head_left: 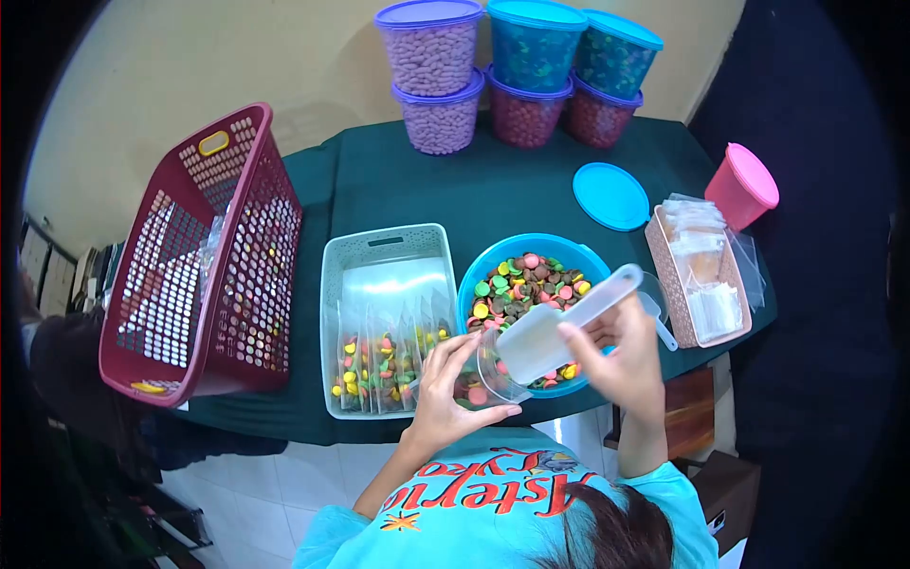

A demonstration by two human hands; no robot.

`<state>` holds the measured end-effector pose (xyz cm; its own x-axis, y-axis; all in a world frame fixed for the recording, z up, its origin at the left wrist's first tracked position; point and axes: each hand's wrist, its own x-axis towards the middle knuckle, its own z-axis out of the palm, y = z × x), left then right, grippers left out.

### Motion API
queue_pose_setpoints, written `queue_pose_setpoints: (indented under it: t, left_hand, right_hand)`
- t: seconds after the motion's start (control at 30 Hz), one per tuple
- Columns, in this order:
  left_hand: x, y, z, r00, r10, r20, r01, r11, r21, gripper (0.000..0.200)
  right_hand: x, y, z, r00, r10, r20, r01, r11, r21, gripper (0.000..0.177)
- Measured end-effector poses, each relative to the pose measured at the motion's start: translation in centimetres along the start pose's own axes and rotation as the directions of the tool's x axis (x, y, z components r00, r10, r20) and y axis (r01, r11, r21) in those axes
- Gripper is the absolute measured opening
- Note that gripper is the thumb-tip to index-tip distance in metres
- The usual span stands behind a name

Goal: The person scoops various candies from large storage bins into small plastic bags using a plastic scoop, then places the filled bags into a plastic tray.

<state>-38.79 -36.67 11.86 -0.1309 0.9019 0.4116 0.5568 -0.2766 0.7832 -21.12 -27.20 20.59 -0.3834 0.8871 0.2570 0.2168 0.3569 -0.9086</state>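
My left hand (445, 392) is wrapped round a clear cup (493, 372) with colourful round candies inside, tilted near the front edge of the table. My right hand (621, 356) grips a translucent white scoop (559, 332), its wide end at the cup's mouth. Under the scoop and behind the cup stands a blue tub (474, 254) of brown, green, pink and yellow candies (521, 284). To the left, a pale grey-green basket (384, 258) holds several clear packets of candies (384, 375) standing upright in a row at its front.
A maroon laundry basket (256, 275) stands at the left. Stacked lidded tubs (436, 57) line the back. A blue lid (611, 196), a pink container (742, 187) and a pink basket of plastic bags (739, 329) are at the right. Another person's dark sleeve (71, 360) shows far left.
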Motion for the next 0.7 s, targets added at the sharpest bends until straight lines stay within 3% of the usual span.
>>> queue_pose_setpoints:
  t: [0.13, 0.2, 0.3, 0.33, 0.4, 0.47, 0.53, 0.6, 0.7]
  left_hand:
    - [-0.7, 0.0, -0.2, 0.993, -0.1, -0.061, 0.099, 0.995, -0.025, 0.088]
    - [-0.8, 0.2, -0.3, 0.986, -0.115, -0.12, 0.111, 0.993, -0.039, 0.09]
    - [-0.6, 0.9, -0.5, 0.983, -0.097, -0.159, 0.098, 0.995, -0.003, 0.091]
    - [-0.6, 1.2, -0.5, 0.979, -0.103, -0.175, 0.106, 0.994, 0.006, 0.091]
    - [-0.3, 1.7, -0.5, 0.978, -0.102, -0.184, 0.108, 0.994, 0.024, 0.091]
    - [0.1, 2.0, -0.4, 0.975, -0.094, -0.201, 0.105, 0.994, 0.044, 0.092]
    - [0.5, 2.2, -0.1, 0.969, -0.081, -0.232, 0.1, 0.992, 0.072, 0.092]
    - [1.1, 2.2, 0.5, 0.967, -0.07, -0.243, 0.095, 0.991, 0.092, 0.093]
    - [1.8, 2.5, 1.1, 0.968, -0.05, -0.245, 0.086, 0.986, 0.142, 0.095]
  right_hand:
    - [2.2, 3.3, -2.2, 0.968, 0.251, 0.017, -0.248, 0.94, 0.236, 0.031]
    - [2.9, 6.0, -2.4, 0.973, 0.231, 0.022, -0.23, 0.948, 0.222, 0.029]
    - [3.3, 6.8, -3.1, 0.934, 0.329, 0.139, -0.313, 0.942, -0.124, 0.03]
    - [3.3, 6.6, -3.7, 0.934, 0.32, 0.158, -0.304, 0.945, -0.122, 0.03]
    - [3.2, 6.1, -4.9, 0.867, 0.484, 0.12, -0.453, 0.865, -0.217, 0.032]
    - [2.7, 4.8, -5.4, 0.874, 0.475, 0.102, -0.446, 0.868, -0.218, 0.03]
    - [1.6, 4.0, -4.7, 0.957, 0.107, 0.271, -0.083, 0.992, -0.098, 0.027]
    - [0.6, 2.6, -2.6, 0.891, -0.035, 0.452, -0.01, 0.995, 0.097, 0.024]
    - [-0.2, 3.7, 1.0, 0.884, -0.106, 0.455, 0.069, 0.993, 0.096, 0.018]
